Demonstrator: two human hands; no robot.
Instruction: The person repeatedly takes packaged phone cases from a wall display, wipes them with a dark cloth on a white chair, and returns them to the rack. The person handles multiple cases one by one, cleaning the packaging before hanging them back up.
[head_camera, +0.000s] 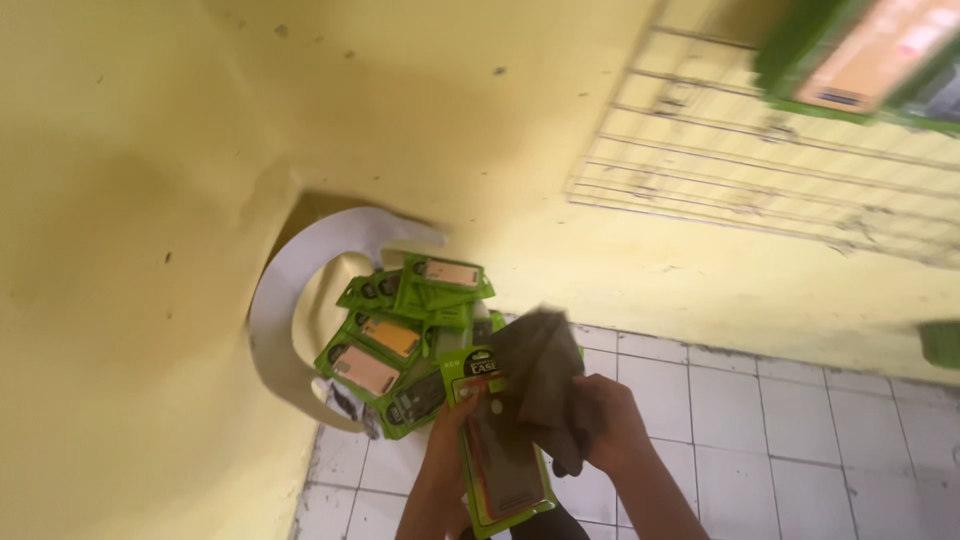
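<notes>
Left hand: left hand (452, 432) comes up from the bottom edge, fingers curled round the near long edge of the green package (497, 440), gripping it from the side with the forearm almost vertical.
Right hand: right hand (607, 425) sits just right of the package, fingers bunched and pinching the dark cloth (540, 375); forearm slants in from lower right.
Green package: flat, oblong blister pack with a bright green card border and a glossy clear front over a dark, slim insert; held tilted between the two hands, top end pointing at the chair.
Dark cloth: soft, matte, brownish-grey, crumpled; it drapes over the upper right part of the package, touching it, and rises to a blurred peak above the right hand.
Chair: white plastic chair (283, 300) with a curved, smooth back, standing against the wall just beyond the hands.
Pile: more green packages (400, 335) of the same kind lie heaped on its seat, overlapping at odd angles, some with orange or peach inserts.
Floor: white square tiles (790, 420) with dark grout.
Wall: yellow painted wall (150, 200), uneven and speckled.
Rack: white wire grid (740, 150) mounted on the wall, upper right.
</notes>
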